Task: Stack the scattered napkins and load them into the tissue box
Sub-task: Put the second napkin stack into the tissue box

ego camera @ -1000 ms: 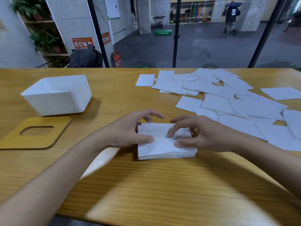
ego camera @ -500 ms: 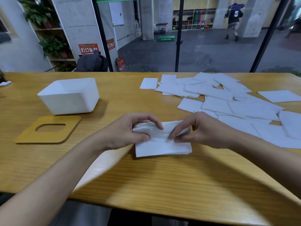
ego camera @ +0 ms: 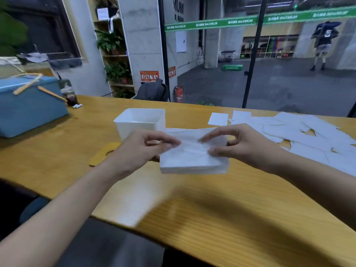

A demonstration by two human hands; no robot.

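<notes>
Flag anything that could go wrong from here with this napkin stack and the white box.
1. The left hand and right hand pinch the napkin stack near its crumpled top sheets, so the lower sheets may slip or fan out.
2. The stack looks about as wide as the tissue box opening, so its edges could catch the rim and buckle.

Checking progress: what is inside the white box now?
Only bare white inner walls of the box show, with no napkins visible. Its bottom is hidden behind the near wall, and the held stack covers its near right corner.
</notes>
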